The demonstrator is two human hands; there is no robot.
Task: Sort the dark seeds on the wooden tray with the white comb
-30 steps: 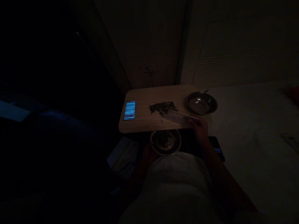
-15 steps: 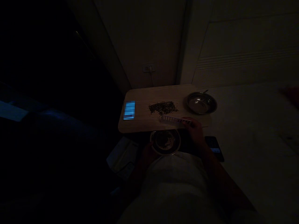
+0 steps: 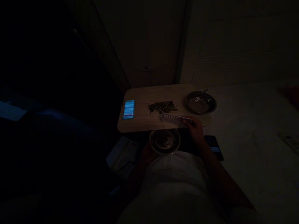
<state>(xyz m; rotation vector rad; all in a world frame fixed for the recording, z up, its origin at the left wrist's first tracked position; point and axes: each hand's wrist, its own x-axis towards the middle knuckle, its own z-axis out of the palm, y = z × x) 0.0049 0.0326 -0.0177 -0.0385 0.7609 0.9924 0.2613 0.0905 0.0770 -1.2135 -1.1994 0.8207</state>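
My right hand (image 3: 194,127) is closed on one end of a long, pale, slotted strip (image 3: 174,118); its exact kind is unclear in the dim light. The strip lies low over the front part of a small wooden table (image 3: 140,124), just on my side of a spread of small dark bits (image 3: 163,107), perhaps seeds or grains. My left hand (image 3: 149,152) grips the left rim of a round metal bowl (image 3: 177,144) below the table's front edge. Some dark bits lie inside this bowl. The fingers under it are hidden.
A second metal bowl (image 3: 201,102) with a utensil handle stands at the table's right end. A lit, blurred screen (image 3: 128,109) lies at the left end. A dark phone (image 3: 213,147) rests on the pale surface at right. A wall socket (image 3: 148,67) with a cord is behind.
The strip in my right hand has shifted slightly to the right and away from me, and its slots face me more. A few dark bits now show near its tip. The bowl stays in place.
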